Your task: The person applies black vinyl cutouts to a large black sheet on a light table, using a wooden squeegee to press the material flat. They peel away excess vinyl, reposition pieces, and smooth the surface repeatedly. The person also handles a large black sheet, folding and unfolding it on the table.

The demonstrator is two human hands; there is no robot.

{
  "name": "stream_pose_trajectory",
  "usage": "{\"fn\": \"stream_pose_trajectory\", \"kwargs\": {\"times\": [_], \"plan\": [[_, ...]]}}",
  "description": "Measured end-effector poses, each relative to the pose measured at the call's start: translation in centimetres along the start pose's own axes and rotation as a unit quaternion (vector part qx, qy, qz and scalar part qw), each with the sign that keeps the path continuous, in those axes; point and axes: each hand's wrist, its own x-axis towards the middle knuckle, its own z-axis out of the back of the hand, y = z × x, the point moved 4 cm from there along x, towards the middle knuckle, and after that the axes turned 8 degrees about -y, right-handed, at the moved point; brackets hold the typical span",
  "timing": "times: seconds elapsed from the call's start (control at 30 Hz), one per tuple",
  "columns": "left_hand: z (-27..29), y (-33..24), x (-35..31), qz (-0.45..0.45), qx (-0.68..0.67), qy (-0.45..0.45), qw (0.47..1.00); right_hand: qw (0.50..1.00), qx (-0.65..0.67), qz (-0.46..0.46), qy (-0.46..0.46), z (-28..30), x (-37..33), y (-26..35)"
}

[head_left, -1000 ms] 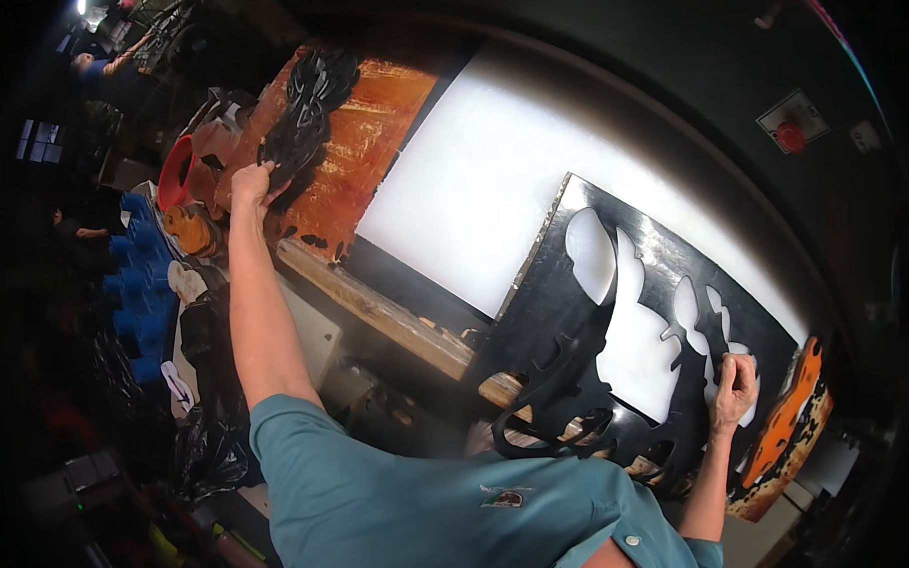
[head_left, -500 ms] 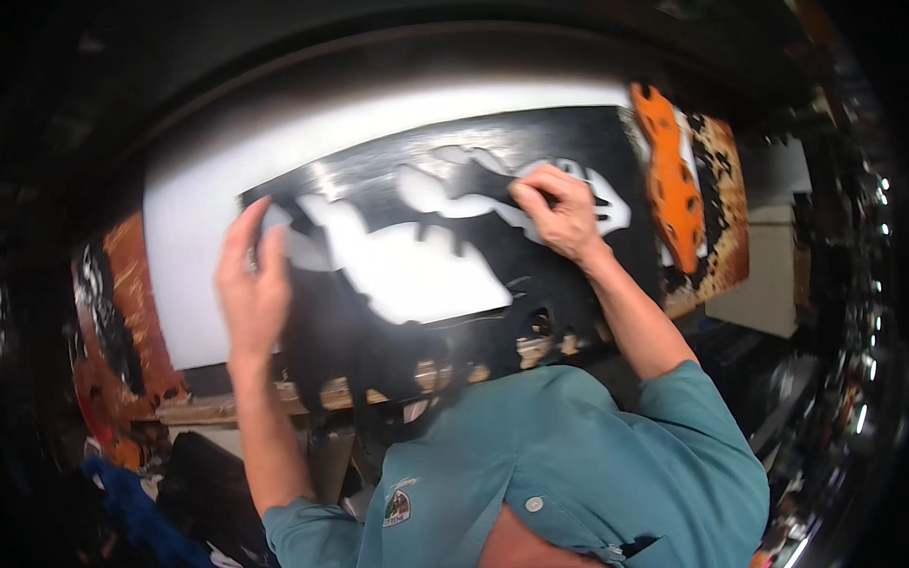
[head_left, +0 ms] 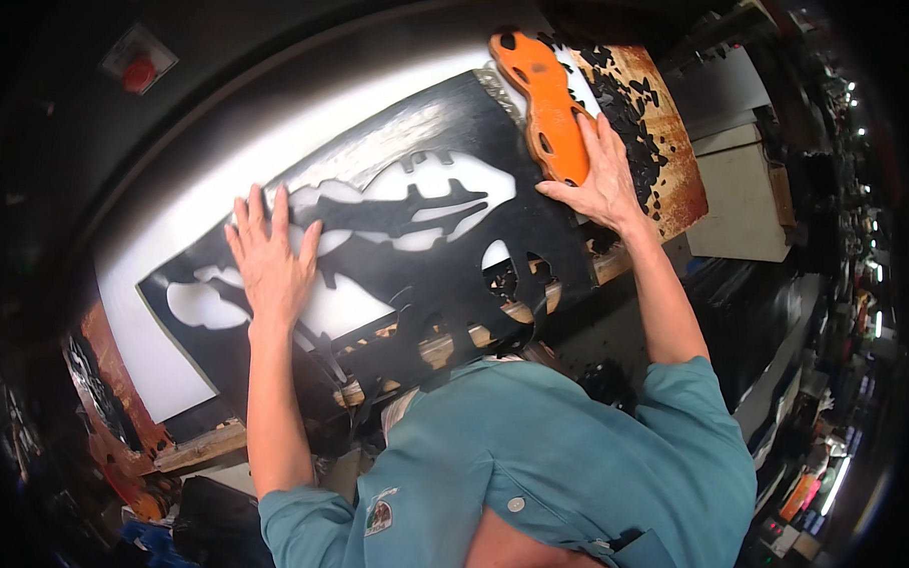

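Note:
My left hand lies flat, fingers spread, on a black flexible sheet full of shaped cut-outs. White shows through many of these openings from the board beneath. To the right, my right hand grips the lower end of a long, wavy orange cutting die with dark holes. Its thumb is at the die's left edge and its fingers are along the right. The die rests beside the sheet's right end. Part of the sheet's near side hangs over the wooden table edge.
Black scraps litter a rust-brown plate at the right, with a pale box beyond it. A red button sits on the dark machine above. A wooden edge runs along the front left.
The black sheet has shifted and my left hand has come down flat on it. My right hand has let go of the sheet's cut-out area and moved right onto the orange cutting die.

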Motion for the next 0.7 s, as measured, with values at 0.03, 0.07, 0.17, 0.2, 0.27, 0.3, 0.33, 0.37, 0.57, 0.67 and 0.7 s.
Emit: {"fn": "stream_pose_trajectory", "kwargs": {"times": [0.03,0.07,0.17,0.2,0.27,0.3,0.33,0.37,0.57,0.67,0.7], "plan": [[0.4,-0.1,-0.6,0.004,-0.01,0.006,1.0,1.0,0.0,-0.021,0.02,-0.4,0.0,-0.2],[0.9,-0.2,-1.4,0.002,-0.019,0.003,1.0,0.999,0.006,-0.024,0.03,-0.6,0.2,-0.2],[2.0,-0.3,-4.2,0.006,-0.02,0.019,1.0,0.997,0.045,-0.04,0.038,0.3,0.7,-0.3],[2.5,-0.2,-5.1,0.013,-0.019,0.024,0.999,0.996,0.069,-0.044,0.04,0.9,0.9,-0.4],[3.5,0.6,-7.0,0.041,-0.005,0.032,0.999,0.991,0.113,-0.052,0.043,2.4,1.2,-0.6],[4.1,0.9,-8.0,0.052,-0.004,0.029,0.998,0.98,0.175,-0.078,0.061,3.0,1.2,-0.7],[4.7,1.4,-8.9,0.069,0.012,0.04,0.997,0.963,0.242,-0.094,0.078,3.5,1.0,-0.5],[5.3,1.7,-9.8,0.085,0.003,0.034,0.996,0.938,0.319,-0.115,0.074,4.1,0.9,-0.3],[5.8,2.4,-12.6,0.105,0.028,0.019,0.994,0.982,0.191,0.004,0.01,1.1,-0.7,5.4],[5.4,2.5,-12.7,0.093,0.037,0.002,0.995,0.967,0.246,0.062,-0.01,-1.5,-0.3,5.6],[5.4,2.5,-12.8,0.086,0.041,-0.013,0.995,0.971,0.228,0.072,0.002,-2.3,0.0,4.9]]}}
